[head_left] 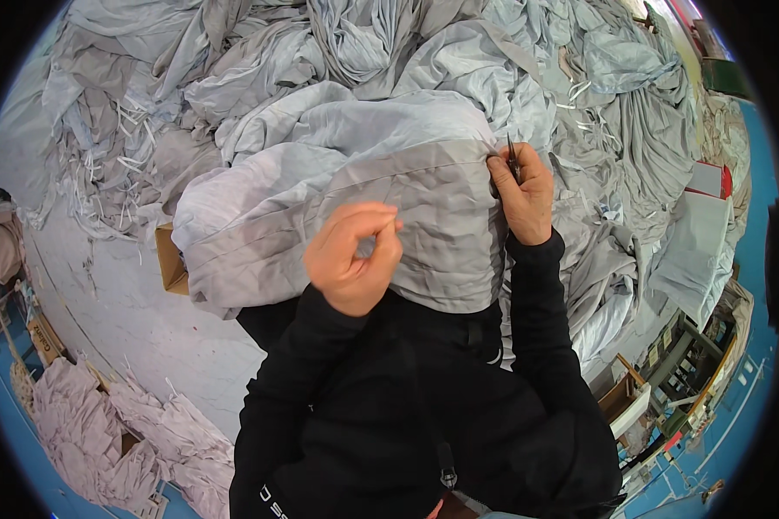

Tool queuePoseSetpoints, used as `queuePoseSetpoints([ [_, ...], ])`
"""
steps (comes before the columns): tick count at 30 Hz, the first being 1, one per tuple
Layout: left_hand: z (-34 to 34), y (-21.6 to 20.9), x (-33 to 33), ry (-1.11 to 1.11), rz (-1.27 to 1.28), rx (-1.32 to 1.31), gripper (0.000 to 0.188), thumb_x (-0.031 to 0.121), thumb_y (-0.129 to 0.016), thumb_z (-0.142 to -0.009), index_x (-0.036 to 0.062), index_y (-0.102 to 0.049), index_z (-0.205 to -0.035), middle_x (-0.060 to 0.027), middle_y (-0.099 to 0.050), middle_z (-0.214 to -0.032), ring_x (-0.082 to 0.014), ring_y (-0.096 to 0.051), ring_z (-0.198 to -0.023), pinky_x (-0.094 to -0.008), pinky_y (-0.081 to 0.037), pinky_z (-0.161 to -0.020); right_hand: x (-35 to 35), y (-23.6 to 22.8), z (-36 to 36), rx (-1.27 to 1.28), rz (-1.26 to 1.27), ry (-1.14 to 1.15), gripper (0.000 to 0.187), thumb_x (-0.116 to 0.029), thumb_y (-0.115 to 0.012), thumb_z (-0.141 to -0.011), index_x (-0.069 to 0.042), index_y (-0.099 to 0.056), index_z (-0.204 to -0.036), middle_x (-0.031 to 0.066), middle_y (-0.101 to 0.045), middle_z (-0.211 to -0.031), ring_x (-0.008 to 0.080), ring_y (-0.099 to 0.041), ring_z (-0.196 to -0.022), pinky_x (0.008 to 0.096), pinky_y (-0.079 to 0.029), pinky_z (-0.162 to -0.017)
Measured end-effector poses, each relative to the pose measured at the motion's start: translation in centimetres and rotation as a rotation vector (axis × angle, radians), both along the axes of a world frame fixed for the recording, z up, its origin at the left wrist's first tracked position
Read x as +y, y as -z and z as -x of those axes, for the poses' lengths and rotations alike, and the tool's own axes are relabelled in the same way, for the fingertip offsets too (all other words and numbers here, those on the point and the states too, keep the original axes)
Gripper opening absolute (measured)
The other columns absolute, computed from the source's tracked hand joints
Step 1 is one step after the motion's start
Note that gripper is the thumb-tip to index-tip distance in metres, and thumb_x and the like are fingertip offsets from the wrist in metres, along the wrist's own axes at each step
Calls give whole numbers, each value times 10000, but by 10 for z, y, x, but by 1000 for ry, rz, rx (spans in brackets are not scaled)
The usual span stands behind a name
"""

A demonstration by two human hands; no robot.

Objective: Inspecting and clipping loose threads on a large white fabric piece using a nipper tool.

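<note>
The right hand (524,192) closes around a slim, dark, pointed metal tool (512,158) at the right edge of a grey, seamed cloth panel (446,221). The left hand (355,259) hovers over the panel's middle, thumb and fingertips together; whether anything is pinched, I cannot tell. The panel's long axis runs left to right. Beyond it lie crumpled blue-grey fabrics (476,60); left of it, a brown cardboard box (171,259).
</note>
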State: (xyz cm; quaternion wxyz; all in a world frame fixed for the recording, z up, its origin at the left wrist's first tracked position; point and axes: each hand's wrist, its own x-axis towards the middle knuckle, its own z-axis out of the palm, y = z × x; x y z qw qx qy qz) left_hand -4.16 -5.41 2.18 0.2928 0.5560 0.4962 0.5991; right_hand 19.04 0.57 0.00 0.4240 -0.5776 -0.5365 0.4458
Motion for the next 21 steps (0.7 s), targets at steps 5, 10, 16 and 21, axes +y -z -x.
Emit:
queuePoseSetpoints([
  [5, 31, -34, -12, -155, 77, -138, 122, -140, -593, -824, -44, -636, -885, -172, -693, -898, -183, -675, -694, -270, -530, -607, -2, -6, 6, -3, 5, 4, 96, -106, -670, -959, -48, -594, -958, -78, -526, -755, 11, -437, -643, 187, -349, -578],
  [10, 143, -38, -21, -754, 10, 38, 46, -35, -617, -906, -74, -632, -923, -169, -695, -900, -195, -655, -703, -287, -536, -674, -5, -6, -1, 6, -13, 40, 82, -101, -669, -957, -44, -610, -950, -78, -536, -778, 12, -436, -667, 189, -352, -597],
  [16, 310, -11, -90, -975, 646, 894, 369, 244, -715, -894, -70, -659, -1081, -222, -687, -979, -268, -684, -902, -392, -545, -850, -4, -8, -2, 26, -7, 17, 72, -82, -673, -950, -37, -617, -957, -80, -545, -796, 12, -441, -690, 180, -353, -624],
  [21, 261, -1, -73, -786, 203, 1022, 603, 209, -757, -861, -18, -528, -1370, -212, -525, -1396, -342, -500, -1277, -432, -385, -1075, 1, -1, -1, 35, -33, 40, 73, -71, -692, -936, -28, -637, -958, -78, -556, -800, 11, -448, -687, 178, -355, -623],
])
